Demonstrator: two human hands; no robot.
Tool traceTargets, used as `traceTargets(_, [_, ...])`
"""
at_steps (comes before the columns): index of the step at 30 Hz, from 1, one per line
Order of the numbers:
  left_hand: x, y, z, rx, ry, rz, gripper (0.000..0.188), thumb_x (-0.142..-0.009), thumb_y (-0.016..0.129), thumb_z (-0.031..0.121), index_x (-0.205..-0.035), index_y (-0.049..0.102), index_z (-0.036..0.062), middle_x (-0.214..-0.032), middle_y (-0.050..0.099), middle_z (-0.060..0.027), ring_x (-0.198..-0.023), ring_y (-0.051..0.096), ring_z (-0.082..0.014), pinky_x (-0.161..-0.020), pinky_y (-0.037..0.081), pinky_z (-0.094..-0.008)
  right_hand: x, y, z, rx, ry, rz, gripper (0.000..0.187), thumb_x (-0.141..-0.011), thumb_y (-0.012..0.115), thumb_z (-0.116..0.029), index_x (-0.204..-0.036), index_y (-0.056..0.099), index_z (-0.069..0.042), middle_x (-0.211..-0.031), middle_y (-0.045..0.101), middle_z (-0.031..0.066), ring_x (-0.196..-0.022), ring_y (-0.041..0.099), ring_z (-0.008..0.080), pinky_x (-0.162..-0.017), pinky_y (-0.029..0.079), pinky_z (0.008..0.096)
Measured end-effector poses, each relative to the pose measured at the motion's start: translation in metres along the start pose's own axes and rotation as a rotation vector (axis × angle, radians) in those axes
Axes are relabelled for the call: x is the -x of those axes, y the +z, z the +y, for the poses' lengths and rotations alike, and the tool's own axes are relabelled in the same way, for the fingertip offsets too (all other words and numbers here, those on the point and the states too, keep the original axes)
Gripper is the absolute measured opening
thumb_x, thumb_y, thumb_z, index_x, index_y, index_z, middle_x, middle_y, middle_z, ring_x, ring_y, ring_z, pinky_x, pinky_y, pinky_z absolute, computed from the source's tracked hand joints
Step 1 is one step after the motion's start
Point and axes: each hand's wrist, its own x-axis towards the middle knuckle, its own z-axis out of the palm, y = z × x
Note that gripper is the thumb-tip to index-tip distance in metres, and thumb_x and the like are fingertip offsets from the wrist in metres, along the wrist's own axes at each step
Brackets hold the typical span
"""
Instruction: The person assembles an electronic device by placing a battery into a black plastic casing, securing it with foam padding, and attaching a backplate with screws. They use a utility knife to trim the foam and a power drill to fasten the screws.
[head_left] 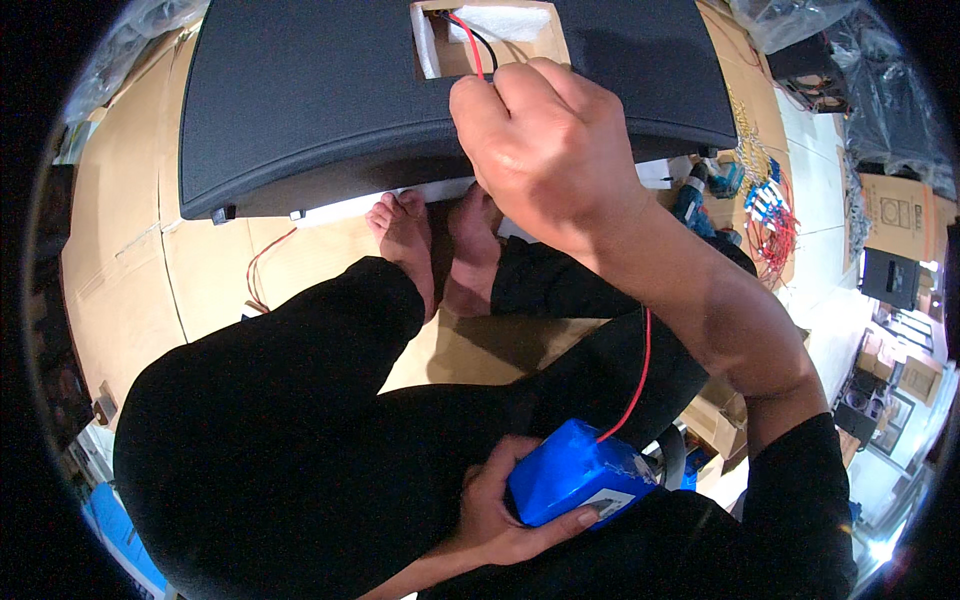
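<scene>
My left hand (500, 500) is wrapped round a blue battery pack (565, 475) with a white label, held over my lap. From the pack a red wire (640, 390) runs up and passes behind my right forearm. Above it, my right hand (555, 150) is closed in a fist at the front edge of a black fabric-covered cabinet (310, 90). A red lead (467, 38) and a black lead (487, 45) come out of the cabinet's rectangular opening (550, 40) and go into that fist. Inside the opening there is white padding. The wire ends are hidden by my fingers.
Cardboard (120, 260) covers the floor round my bare feet (405, 225). A cordless drill (690, 195) lies right of the cabinet, beside a bundle of red wires with connectors (772, 225). Cardboard boxes (900, 215) and plastic-wrapped goods (890, 90) stand farther right.
</scene>
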Motion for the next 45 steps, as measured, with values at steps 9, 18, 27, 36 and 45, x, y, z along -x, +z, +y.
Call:
traceTargets(9, [-0.001,0.0,-0.001,-0.03,0.048,-0.002,0.075,-0.074,0.089,0.044,-0.119,0.051,-0.0018,-0.102,0.069,-0.0211,-0.09,0.073,-0.0312,-0.08,0.061,-0.0425,0.01,0.01,-0.016,-0.097,0.045,0.056,0.014,-0.067,0.065,-0.008,-0.071,0.051,-0.009,-0.067,0.049,0.0041,-0.062,0.059,0.0206,-0.054,0.054,0.0339])
traceTargets(18, [0.001,0.001,-0.003,0.016,0.016,-0.015,0.075,-0.074,0.089,0.045,-0.118,0.051,-0.0021,-0.101,0.069,-0.0217,-0.091,0.073,-0.0325,-0.079,0.061,-0.0433,0.003,0.0,-0.003,0.001,0.074,0.044,0.016,-0.064,0.066,-0.013,-0.069,0.052,-0.009,-0.065,0.05,0.0053,-0.063,0.06,0.0214,-0.053,0.053,0.0339])
traceTargets(27, [0.002,-0.002,-0.002,0.01,0.001,-0.031,0.075,-0.074,0.089,0.044,-0.118,0.051,-0.0026,-0.102,0.069,-0.0217,-0.091,0.073,-0.031,-0.08,0.06,-0.0427,0.0,0.003,-0.008,-0.045,0.055,-0.112,0.013,-0.072,0.067,-0.011,-0.074,0.055,-0.009,-0.073,0.058,0.0072,-0.073,0.066,0.0238,-0.058,0.057,0.0351])
traceTargets(36, [-0.001,0.004,0.005,0.193,-0.177,0.063,0.063,-0.078,0.087,0.037,-0.115,0.054,-0.001,-0.101,0.07,-0.0172,-0.091,0.07,-0.0225,-0.08,0.058,-0.0369,-0.017,0.019,0.033,-0.084,0.25,-0.218,0.012,-0.084,0.063,-0.014,-0.085,0.069,-0.003,-0.082,0.07,0.0177,-0.079,0.071,0.0335,-0.072,0.06,0.044])
traceTargets(45, [-0.033,0.024,0.013,1.043,-0.031,0.414,0.044,-0.092,0.069,0.02,-0.126,0.052,-0.0024,-0.112,0.065,-0.0134,-0.103,0.064,-0.0222,-0.092,0.052,-0.0387,-0.033,0.036,0.052,-0.31,0.586,-0.266,0.027,-0.085,0.072,-0.029,-0.083,0.075,-0.003,-0.075,0.069,0.0217,-0.076,0.07,0.0407,-0.071,0.057,0.0478])
